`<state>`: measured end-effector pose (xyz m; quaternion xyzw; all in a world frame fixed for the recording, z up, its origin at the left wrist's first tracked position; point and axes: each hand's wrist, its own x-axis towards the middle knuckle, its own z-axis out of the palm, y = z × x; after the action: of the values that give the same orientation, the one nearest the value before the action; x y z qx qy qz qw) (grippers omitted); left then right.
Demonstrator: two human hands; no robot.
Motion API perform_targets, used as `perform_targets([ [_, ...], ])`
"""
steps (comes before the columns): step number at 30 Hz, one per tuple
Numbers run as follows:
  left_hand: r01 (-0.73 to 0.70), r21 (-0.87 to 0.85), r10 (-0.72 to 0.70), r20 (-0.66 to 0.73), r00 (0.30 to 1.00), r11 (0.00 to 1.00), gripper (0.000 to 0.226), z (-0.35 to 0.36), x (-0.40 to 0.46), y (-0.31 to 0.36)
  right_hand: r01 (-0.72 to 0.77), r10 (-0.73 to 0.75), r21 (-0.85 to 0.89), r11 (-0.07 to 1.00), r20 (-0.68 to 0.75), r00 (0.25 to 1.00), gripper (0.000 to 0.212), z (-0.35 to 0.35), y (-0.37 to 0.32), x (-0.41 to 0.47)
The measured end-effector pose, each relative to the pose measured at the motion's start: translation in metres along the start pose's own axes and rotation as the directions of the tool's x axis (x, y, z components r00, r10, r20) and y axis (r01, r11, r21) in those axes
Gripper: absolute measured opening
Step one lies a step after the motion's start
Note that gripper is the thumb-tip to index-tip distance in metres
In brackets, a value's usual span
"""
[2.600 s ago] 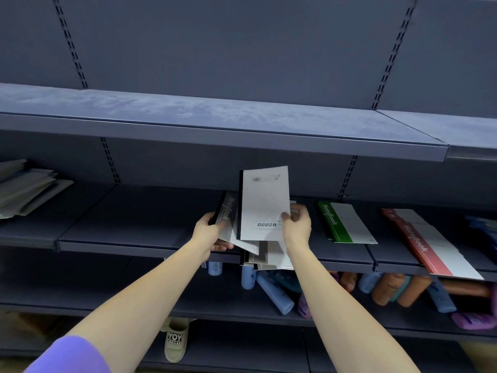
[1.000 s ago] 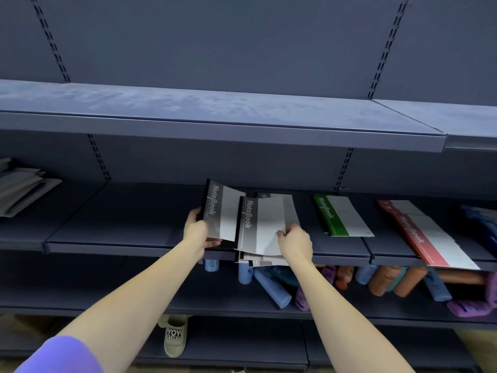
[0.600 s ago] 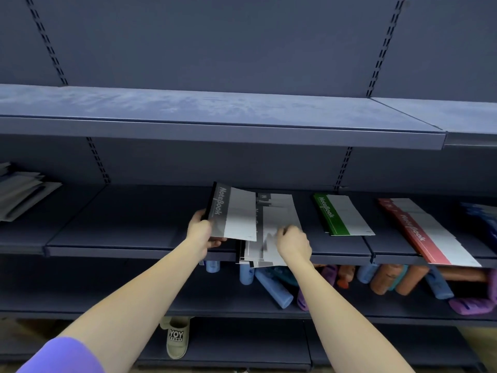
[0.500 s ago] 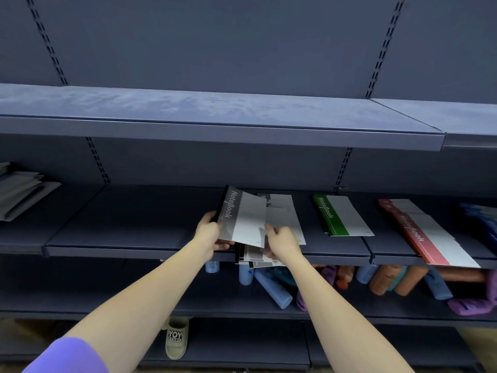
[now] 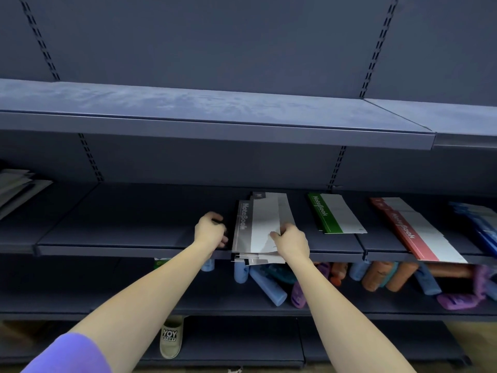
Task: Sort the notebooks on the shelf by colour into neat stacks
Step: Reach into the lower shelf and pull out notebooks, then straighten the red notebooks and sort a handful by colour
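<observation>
3 "NoteBook" stacks on the shelf [image 5: 134,238]: grey [image 5: 258,224], green [image 5: 333,216], red [image 5: 414,230].
Right hand [image 5: 291,242] pinches the grey stack's top cover; left hand [image 5: 211,230], fingers curled, touches its left edge. Slipper [image 5: 170,336] reads "YOY STORY".

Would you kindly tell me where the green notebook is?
The green notebook lies on the middle shelf, between the grey stack and the red notebooks.

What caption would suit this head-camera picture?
Both hands square up the grey notebooks on the shelf: right hand pinching the top cover, left hand curled at the stack's side.
</observation>
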<state>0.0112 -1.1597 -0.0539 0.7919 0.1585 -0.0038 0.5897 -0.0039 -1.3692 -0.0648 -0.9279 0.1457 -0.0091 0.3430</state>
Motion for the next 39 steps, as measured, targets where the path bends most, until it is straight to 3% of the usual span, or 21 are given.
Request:
perform_targets([
  [8, -0.061, 0.117, 0.057, 0.037, 0.998, 0.991, 0.019, -0.018, 0.007, -0.010, -0.033, 0.002, -0.318, 0.947, -0.097, 0.995, 0.040, -0.001, -0.006, -0.003],
  [16, -0.134, 0.228, 0.121, 0.071, 0.990, 0.964, 0.014, -0.057, 0.004, -0.018, 0.236, -0.231, -0.014, 0.972, 0.168, 0.958, 0.036, 0.031, -0.059, -0.022],
  [20, -0.165, 0.320, 0.139, 0.104, 0.985, 0.933, 0.018, -0.100, 0.008, -0.025, 0.273, -0.291, 0.108, 0.956, 0.230, 0.929, 0.040, 0.060, -0.105, -0.044],
  [28, -0.171, 0.487, 0.141, 0.099, 0.985, 0.857, 0.027, -0.228, 0.011, -0.070, 0.322, -0.331, 0.084, 0.943, 0.340, 0.880, 0.049, 0.138, -0.193, -0.094],
  [39, -0.153, 0.625, 0.160, 0.046, 0.986, 0.765, 0.038, -0.423, 0.020, -0.136, 0.412, -0.421, 0.107, 0.905, 0.368, 0.829, 0.045, 0.272, -0.320, -0.171],
])
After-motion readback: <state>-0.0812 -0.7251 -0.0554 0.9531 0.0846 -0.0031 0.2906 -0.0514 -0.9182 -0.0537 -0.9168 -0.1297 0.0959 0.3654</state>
